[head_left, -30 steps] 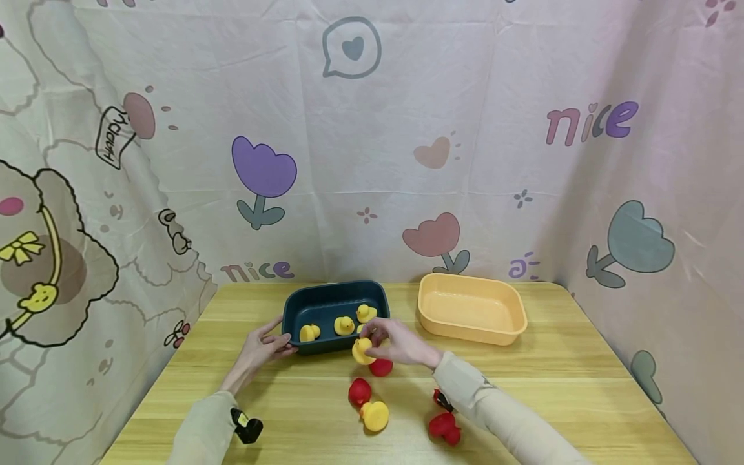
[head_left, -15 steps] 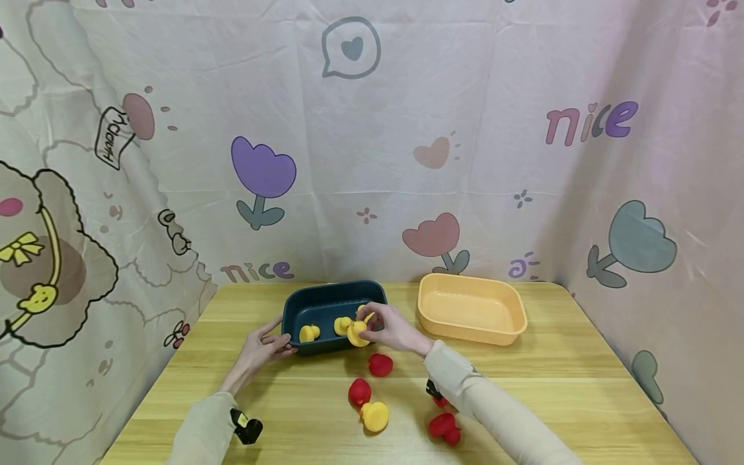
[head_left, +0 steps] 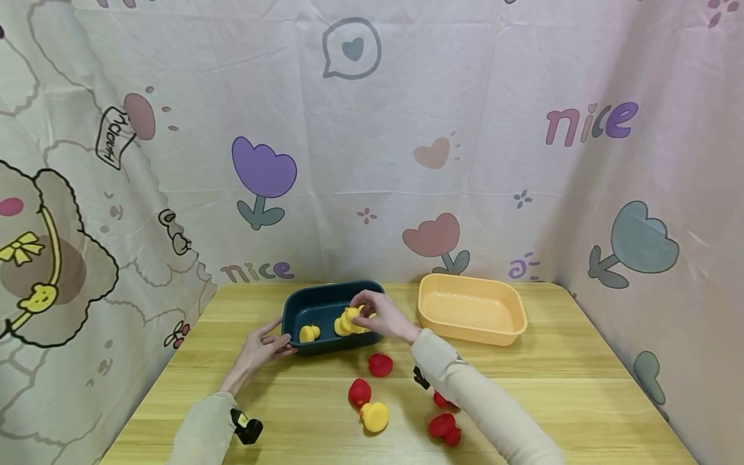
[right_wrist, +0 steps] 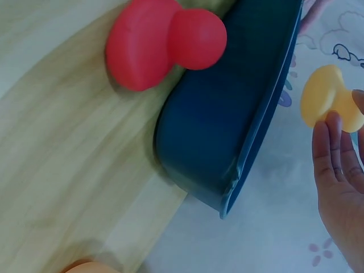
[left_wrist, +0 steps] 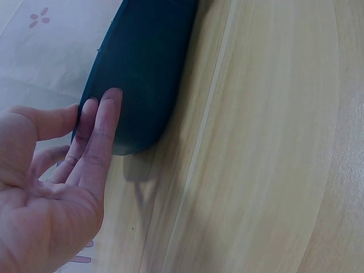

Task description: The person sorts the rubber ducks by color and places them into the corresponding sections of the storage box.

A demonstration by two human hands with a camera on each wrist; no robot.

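The right hand (head_left: 383, 318) pinches a smooth, rounded yellow rubber duck (head_left: 351, 319) in its fingertips above the glossy dark blue plastic tub (head_left: 325, 298). The left hand (head_left: 259, 349) rests straight, relaxed fingers flat against the tub's curved outer wall on the grained wooden table (head_left: 581, 387).

"nice" on backdrop cloth (head_left: 591, 121)

Yellow rubber duck (head_left: 351, 319) at the right hand's (head_left: 383, 318) fingertips, over a dark teal tub (head_left: 323, 301) touched by the left hand (head_left: 259, 351). Pale orange tub (head_left: 472, 309) further right. Red ducks (head_left: 380, 365) and one yellow duck (head_left: 374, 416) nearer than both hands, on light wood-grain table (head_left: 581, 387). Pink cloth backdrop (head_left: 372, 142) printed with purple and pink tulips.
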